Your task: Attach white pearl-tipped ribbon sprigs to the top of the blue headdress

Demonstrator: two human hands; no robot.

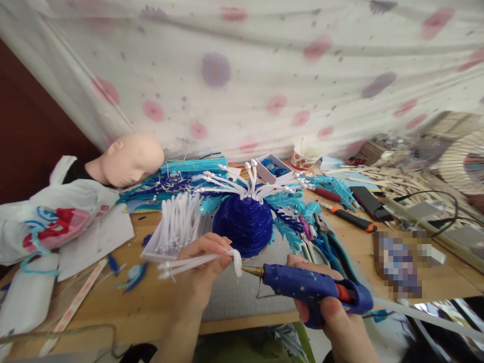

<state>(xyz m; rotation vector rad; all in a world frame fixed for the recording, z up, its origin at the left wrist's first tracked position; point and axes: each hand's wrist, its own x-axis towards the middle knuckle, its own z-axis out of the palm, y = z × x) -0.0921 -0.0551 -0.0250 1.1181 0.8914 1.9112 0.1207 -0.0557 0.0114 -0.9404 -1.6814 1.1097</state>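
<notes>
My left hand (pixel 206 262) pinches a bundle of white fuzzy stems (pixel 189 263), their beaded tips pointing left and their other ends curled into a loop at my fingertips. In my right hand (pixel 333 312) is a dark blue hot glue gun (pixel 302 282), its brass nozzle at the looped end; whether they touch I cannot tell. A glue stick (pixel 419 313) runs out of the gun's back. Just behind my hands stands a deep blue dome-shaped headpiece (pixel 242 227), with white beaded stems fanning from its top and turquoise feather shapes at its sides.
A white box of beaded stems (pixel 176 227) stands left of the dome. Farther left are a mannequin head (pixel 128 159) and a plastic bag (pixel 64 217). Pliers (pixel 333 247), a utility knife (pixel 350 218) and a power strip (pixel 434 222) lie at right.
</notes>
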